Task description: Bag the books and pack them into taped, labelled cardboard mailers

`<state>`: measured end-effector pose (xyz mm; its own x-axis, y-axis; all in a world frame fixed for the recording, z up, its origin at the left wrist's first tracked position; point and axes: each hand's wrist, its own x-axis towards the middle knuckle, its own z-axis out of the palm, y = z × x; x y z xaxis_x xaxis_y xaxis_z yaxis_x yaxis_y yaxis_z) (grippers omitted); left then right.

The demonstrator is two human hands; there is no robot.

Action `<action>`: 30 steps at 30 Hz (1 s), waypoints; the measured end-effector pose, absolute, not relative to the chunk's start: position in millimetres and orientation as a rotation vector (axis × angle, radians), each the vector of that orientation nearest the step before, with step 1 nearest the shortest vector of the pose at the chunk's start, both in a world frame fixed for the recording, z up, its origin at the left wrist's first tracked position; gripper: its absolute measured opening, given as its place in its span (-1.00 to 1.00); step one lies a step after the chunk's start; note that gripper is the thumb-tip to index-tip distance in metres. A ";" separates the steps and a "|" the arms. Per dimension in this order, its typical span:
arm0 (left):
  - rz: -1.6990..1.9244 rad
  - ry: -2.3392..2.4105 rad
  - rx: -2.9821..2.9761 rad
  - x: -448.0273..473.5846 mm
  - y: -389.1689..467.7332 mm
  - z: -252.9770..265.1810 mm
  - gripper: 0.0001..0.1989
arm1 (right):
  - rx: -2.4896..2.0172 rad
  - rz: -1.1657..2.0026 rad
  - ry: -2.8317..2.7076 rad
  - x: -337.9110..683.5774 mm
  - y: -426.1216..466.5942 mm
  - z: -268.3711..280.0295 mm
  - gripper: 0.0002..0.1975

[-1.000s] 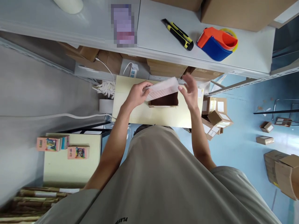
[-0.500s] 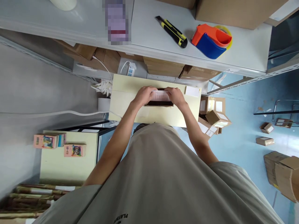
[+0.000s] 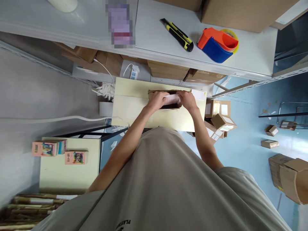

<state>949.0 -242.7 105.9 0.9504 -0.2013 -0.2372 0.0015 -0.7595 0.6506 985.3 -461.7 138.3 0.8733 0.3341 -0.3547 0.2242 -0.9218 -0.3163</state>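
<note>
Centre of frame: the white packet (image 3: 171, 100) sits inside the mouth of an open cardboard box (image 3: 151, 94), its upper face visible between the two hands. Left hand (image 3: 157, 100): grip clamped on the packet's left end. Right hand (image 3: 188, 100): grip clamped on the packet's right end, at the box's right edge; some fingertips on both sides are hidden. Box stands on a pale yellow worktop (image 3: 132, 107); a white label (image 3: 198, 94) lies at the worktop's upper right corner, just beside the right hand.

Upper part of frame: grey shelf (image 3: 150, 35) bearing a black-and-yellow utility knife (image 3: 177, 34) and, to its right, an orange-and-blue tape dispenser (image 3: 218, 45). A white power strip (image 3: 134, 72) is below the shelf, near the worktop's far edge.

Left of centre: white bin (image 3: 106, 109) with white strips (image 3: 106, 90) at its top. Lower left: pink-covered books (image 3: 76, 157).
</note>
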 end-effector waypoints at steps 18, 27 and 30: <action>-0.482 -0.129 2.567 932.4 -222.9 70.4 -0.71 | -2.876 0.717 -0.519 969.2 -430.6 102.9 -0.51; -0.029 0.119 2.543 895.8 -179.2 78.3 -0.73 | -2.562 0.215 -0.128 956.6 -486.7 85.2 -0.51; 0.066 0.427 2.392 885.4 -171.1 68.3 -0.80 | -2.337 0.340 -0.026 951.9 -494.5 67.3 -0.50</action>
